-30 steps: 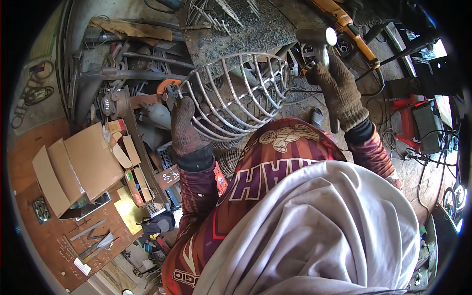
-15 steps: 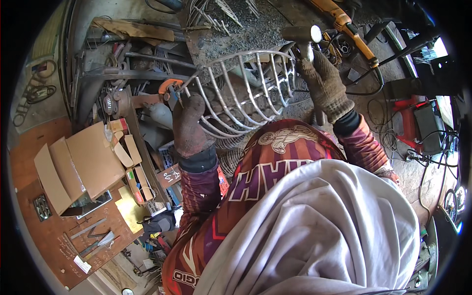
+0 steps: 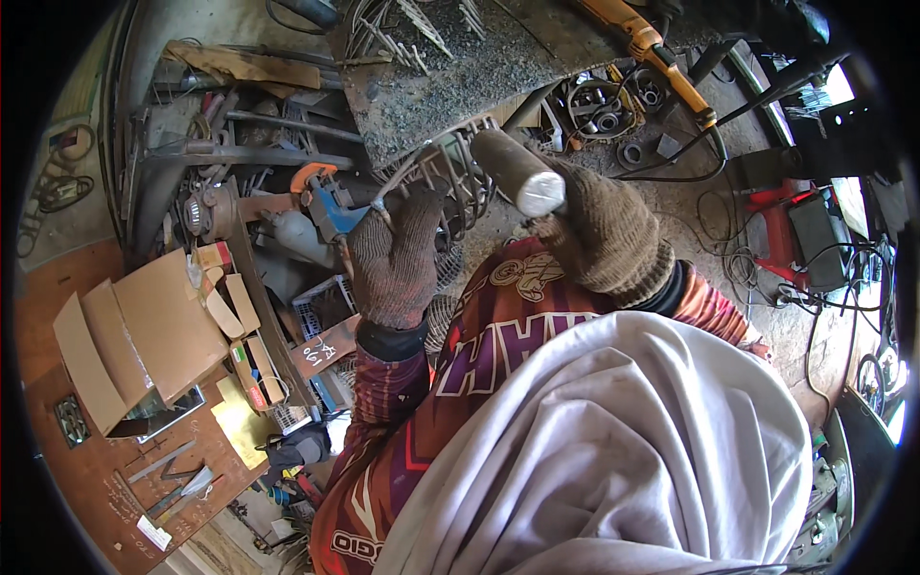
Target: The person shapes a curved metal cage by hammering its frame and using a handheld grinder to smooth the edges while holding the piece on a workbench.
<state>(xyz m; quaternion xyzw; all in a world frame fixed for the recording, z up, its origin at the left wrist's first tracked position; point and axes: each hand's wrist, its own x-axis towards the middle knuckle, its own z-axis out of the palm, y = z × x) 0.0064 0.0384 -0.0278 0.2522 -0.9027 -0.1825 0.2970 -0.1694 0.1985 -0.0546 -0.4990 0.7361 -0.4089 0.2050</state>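
Observation:
A curved metal-rod rack (image 3: 464, 174) is tilted in front of me, just below the edge of the worktable. My left hand (image 3: 395, 270), in a brown knitted glove, grips its near left end. My right hand (image 3: 606, 232), also gloved, is closed around a hammer (image 3: 517, 174). The hammer's thick cylindrical head covers the right part of the rack, and its handle is mostly hidden by the glove. Whether the head touches the rods I cannot tell. Close to my left hand is a blue tool with an orange part (image 3: 314, 176).
Metal rods and grit lie on the worktable (image 3: 402, 115) ahead. A yellow-orange power tool (image 3: 661, 59) with a black cable is at the far right. Cardboard boxes (image 3: 158, 326) stand on the brown table (image 3: 105, 489) to the left. A red-and-black machine (image 3: 786, 230) sits on the floor at right.
The rack has turned from broad side on to a steep tilt. My right hand and the hammer have come down and nearer; my left hand has shifted slightly right, still gripping.

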